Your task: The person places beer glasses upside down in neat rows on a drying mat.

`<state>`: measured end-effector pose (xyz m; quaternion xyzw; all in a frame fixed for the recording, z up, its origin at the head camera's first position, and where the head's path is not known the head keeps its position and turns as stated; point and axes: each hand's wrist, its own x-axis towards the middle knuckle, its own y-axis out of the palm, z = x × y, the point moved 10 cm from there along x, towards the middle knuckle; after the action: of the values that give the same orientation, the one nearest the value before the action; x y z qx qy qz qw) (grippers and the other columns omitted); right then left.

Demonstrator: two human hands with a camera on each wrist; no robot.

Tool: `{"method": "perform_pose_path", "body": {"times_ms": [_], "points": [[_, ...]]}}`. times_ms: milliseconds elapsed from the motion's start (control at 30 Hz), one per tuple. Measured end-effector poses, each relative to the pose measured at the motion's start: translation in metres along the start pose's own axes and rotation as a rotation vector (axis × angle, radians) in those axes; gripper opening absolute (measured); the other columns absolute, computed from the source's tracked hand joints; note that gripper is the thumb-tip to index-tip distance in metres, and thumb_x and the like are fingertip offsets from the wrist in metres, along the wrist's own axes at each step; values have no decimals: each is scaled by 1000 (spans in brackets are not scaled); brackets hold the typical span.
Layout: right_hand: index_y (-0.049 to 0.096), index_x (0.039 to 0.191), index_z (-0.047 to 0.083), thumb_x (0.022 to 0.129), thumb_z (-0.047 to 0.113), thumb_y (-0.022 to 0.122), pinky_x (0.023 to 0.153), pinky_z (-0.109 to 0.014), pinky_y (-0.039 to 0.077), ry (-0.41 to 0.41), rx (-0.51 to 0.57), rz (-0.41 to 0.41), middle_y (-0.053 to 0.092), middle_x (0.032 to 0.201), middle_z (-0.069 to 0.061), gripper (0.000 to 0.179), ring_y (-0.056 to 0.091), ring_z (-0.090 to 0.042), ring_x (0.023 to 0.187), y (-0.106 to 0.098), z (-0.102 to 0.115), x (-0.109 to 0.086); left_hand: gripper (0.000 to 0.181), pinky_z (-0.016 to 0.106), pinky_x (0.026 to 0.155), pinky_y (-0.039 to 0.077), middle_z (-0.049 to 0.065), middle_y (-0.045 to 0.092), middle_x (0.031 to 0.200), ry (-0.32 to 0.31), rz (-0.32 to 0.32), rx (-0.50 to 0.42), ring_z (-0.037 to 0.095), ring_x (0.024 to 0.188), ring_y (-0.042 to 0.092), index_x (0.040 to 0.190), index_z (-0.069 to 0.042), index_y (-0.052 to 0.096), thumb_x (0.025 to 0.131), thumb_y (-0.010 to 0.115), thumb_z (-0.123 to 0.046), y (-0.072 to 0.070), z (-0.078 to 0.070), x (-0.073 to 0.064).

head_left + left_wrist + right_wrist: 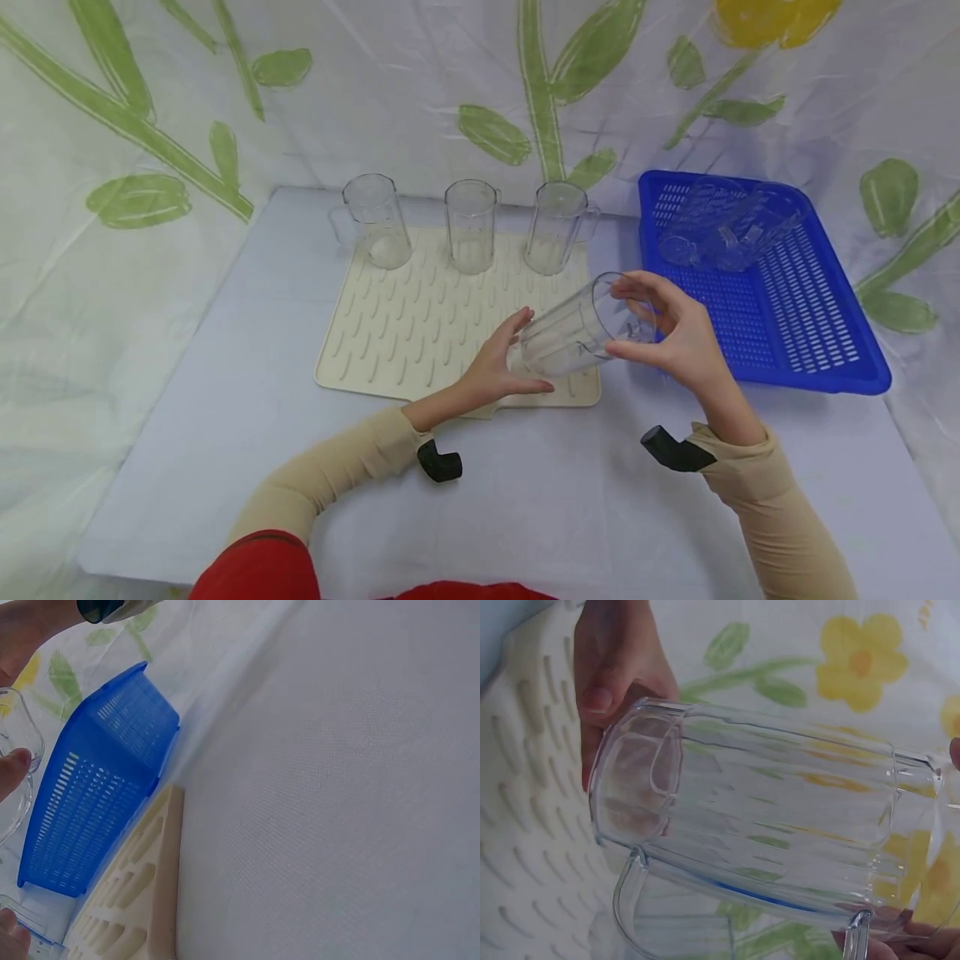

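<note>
Left hand grips a tilted mug by its base, right hand by its rim, near the basket

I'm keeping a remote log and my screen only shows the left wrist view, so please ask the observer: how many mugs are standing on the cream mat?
Observer: Three clear mugs stand in a row along the far part of the cream mat, as the head view shows.
Operator: Thanks. I see only the outside of the blue basket. Anything in it?
Observer: Yes, clear mugs in the basket lie at its far end; they overlap, so I can't give a sure count.
Operator: And which hand is at the rim of the held mug?
Observer: The right hand.
</note>
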<state>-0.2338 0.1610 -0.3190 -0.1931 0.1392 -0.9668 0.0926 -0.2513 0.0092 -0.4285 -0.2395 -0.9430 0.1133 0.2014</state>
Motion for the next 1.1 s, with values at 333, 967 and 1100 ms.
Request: {"method": "perform_pose_path", "body": {"times_ms": [333,967,1100], "points": [[44,120,-12,60,-24,67,91,-24,38,-17,199,-30,53,113,-17,65,48,-24,107,3,0,-1,77,31,88,41,23,47,120,56,3,-156,26,108,47,127,10,34,63,76,9,-6,-16,-4],[45,123,-6,71,-1,74,94,-25,35,-16,373,8,51,117,-11,59,44,-23,110,1,-6,-6,83,40,89,40,22,43,121,220,19,-335,25,109,45,128,9,32,57,73,19,-18,-11,-4],[47,122,-4,71,-3,73,92,-23,36,5,348,35,51,116,-10,58,45,-21,109,0,-8,-7,82,41,92,37,24,41,121,223,33,-349,26,110,46,127,11,32,57,72,22,-29,-18,-3]]}}
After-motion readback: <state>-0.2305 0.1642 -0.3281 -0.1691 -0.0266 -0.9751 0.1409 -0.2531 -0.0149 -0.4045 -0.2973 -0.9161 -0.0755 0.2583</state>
